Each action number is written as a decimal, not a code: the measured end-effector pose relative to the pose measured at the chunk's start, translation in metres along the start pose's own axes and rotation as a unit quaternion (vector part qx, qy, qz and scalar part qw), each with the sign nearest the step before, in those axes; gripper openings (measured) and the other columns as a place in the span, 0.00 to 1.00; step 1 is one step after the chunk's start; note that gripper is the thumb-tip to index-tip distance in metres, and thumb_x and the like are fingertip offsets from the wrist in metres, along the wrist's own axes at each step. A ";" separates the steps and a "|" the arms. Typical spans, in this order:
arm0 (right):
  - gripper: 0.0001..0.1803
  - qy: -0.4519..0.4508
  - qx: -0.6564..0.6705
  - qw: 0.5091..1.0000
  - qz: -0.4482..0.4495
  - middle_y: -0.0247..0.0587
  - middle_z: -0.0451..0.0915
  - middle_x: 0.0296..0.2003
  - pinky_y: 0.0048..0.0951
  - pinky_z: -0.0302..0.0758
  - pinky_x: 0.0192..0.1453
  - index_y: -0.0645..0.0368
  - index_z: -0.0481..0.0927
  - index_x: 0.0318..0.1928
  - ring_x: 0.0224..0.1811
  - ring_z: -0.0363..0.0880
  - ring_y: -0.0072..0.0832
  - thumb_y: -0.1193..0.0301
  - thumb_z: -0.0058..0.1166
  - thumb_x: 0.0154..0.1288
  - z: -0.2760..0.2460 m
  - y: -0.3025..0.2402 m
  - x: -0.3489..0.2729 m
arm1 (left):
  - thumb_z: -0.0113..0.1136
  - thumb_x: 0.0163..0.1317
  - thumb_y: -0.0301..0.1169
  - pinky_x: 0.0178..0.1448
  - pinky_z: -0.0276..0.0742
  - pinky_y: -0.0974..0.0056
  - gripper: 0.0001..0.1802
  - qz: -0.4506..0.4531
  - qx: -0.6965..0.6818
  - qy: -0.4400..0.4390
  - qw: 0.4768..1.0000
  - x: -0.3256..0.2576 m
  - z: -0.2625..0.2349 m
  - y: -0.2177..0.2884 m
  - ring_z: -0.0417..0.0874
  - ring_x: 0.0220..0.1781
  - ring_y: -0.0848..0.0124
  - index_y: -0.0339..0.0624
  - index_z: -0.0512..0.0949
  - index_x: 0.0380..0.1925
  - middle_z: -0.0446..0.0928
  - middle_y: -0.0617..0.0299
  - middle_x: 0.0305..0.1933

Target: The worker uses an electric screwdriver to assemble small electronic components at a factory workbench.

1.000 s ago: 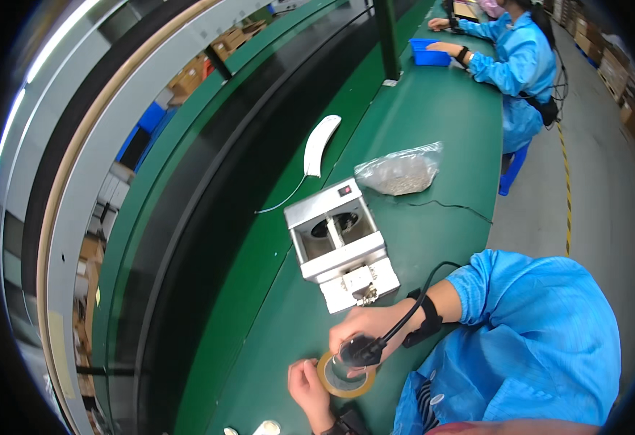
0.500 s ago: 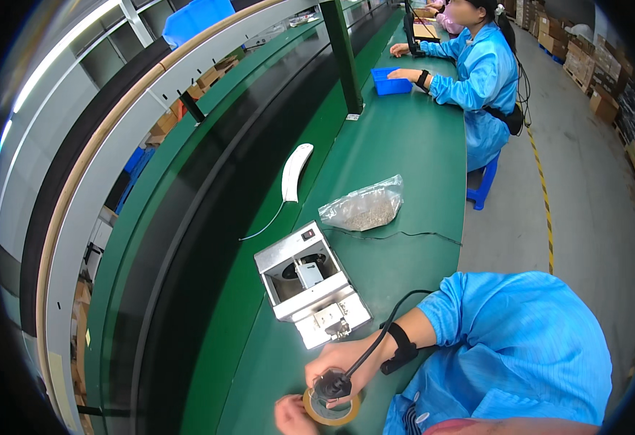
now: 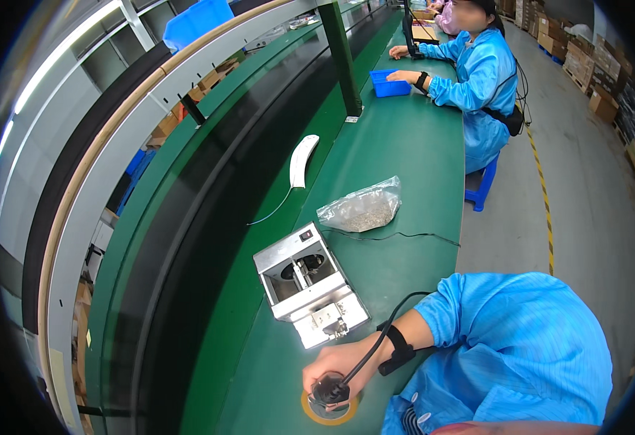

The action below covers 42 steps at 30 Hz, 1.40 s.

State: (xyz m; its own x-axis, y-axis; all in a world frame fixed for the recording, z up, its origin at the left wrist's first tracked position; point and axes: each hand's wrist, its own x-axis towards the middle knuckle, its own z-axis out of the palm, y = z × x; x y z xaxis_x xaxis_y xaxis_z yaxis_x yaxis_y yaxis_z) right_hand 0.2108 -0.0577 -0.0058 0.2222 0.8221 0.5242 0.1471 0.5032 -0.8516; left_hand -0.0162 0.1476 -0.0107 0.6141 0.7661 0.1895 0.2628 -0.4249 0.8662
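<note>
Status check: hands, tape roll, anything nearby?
Right hand pressing black round part onto tape roll. Left hand out of view. Grey machine close beside.

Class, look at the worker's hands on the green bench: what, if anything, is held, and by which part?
The right hand presses a small black round object from above onto a roll of tape. The left hand is out of view.

We're seeing a glossy amber tape roll (image 3: 332, 410) on the matt green bench mat (image 3: 404, 159), lower centre. Above it sits a brushed-metal machine (image 3: 308, 293). Further up lies a crinkly clear plastic bag (image 3: 362, 208), shiny.
</note>
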 end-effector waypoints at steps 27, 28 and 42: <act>0.18 0.010 0.016 0.999 0.047 0.33 0.80 0.25 0.23 0.69 0.27 0.60 0.75 0.43 0.23 0.74 0.19 0.67 0.68 0.58 -0.006 -0.002 0.000 | 0.58 0.65 0.25 0.58 0.72 0.60 0.09 0.112 0.034 -0.305 0.945 0.004 0.059 0.017 0.78 0.50 0.57 0.33 0.77 0.43 0.77 0.51 0.47; 0.18 0.011 0.016 0.999 0.047 0.33 0.80 0.25 0.23 0.69 0.27 0.60 0.75 0.43 0.23 0.74 0.19 0.67 0.68 0.58 -0.005 -0.002 0.000 | 0.58 0.65 0.25 0.58 0.72 0.60 0.09 0.113 0.035 -0.305 0.945 0.005 0.059 0.013 0.78 0.50 0.57 0.33 0.77 0.43 0.77 0.51 0.47; 0.18 -0.006 0.001 0.997 0.077 0.34 0.81 0.29 0.25 0.72 0.31 0.61 0.74 0.43 0.28 0.78 0.23 0.68 0.69 0.58 -0.007 -0.002 -0.001 | 0.56 0.67 0.25 0.60 0.72 0.60 0.09 0.066 0.049 -0.297 0.951 0.002 0.060 0.035 0.78 0.51 0.55 0.32 0.77 0.44 0.77 0.50 0.48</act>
State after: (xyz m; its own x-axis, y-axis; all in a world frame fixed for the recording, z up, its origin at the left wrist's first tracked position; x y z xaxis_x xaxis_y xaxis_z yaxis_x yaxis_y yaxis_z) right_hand 0.2165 -0.0614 -0.0047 0.2303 0.8928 0.3872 0.1100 0.3714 -0.9219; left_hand 0.0389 0.1051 -0.0079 0.9510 0.3081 -0.0271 0.2054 -0.5635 0.8002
